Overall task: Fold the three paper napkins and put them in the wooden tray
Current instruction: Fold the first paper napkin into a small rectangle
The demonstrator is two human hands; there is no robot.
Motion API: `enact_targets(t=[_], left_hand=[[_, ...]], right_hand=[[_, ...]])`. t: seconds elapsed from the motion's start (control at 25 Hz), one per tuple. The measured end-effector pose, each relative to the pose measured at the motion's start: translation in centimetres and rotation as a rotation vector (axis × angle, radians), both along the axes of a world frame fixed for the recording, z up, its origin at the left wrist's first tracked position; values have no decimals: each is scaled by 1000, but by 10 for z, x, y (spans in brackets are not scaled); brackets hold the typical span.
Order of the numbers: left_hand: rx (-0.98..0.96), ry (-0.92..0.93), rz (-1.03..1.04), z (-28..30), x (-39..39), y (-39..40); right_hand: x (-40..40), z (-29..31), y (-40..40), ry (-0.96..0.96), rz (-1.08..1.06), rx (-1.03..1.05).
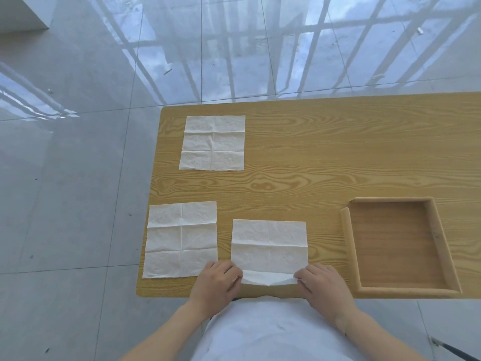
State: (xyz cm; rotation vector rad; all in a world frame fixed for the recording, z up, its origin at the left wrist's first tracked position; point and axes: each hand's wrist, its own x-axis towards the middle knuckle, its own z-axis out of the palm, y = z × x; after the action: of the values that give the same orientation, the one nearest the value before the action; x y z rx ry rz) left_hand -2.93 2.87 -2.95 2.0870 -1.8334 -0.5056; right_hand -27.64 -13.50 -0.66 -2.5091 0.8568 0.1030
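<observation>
Head view: As I look down from the head camera, I see a wooden counter point(325, 152) over a glossy tiled floor point(78, 178).
Left hand: my left hand point(217, 281) pinches the near left corner of the middle napkin point(269, 244), fingers closed on the paper.
Right hand: my right hand point(321, 282) pinches the near right corner of the same napkin, fingers likewise closed on it.
Middle napkin: it lies at about 6 o'clock on the counter, just ahead of my body; its near edge is lifted and curled up off the counter between the two hands, while the rest lies flat and shows crease lines.
Left napkin point(181, 239): flat and unfolded at about 8 o'clock, just beside the middle napkin and apart from it; its left edge runs along the counter's left edge.
Far napkin point(213, 143): flat and unfolded at about 11 o'clock, well apart from the other two.
Wooden tray point(350, 248): at about 4 o'clock, near the counter's near edge, to the right of the middle napkin and not touching it; no napkin lies in it.
Clothing: a pale shirt point(273, 332) fills the bottom of the view.
</observation>
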Motion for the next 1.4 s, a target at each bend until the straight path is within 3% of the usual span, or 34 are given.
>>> enact_targets(t=[0.44,1.08,1.2,1.4], left_hand=[[118,162,297,0,15,-46],[199,24,416,-8,25,-51],[195,-2,406,-7,30,-51],[182,-46,206,-8,28,-58]], right_hand=[[25,-5,-47,101,-269,177],[23,-17,-58,173,-313,80],[22,-18,-56,157,-306,2],[27,-20,-51,126,-136,-73]])
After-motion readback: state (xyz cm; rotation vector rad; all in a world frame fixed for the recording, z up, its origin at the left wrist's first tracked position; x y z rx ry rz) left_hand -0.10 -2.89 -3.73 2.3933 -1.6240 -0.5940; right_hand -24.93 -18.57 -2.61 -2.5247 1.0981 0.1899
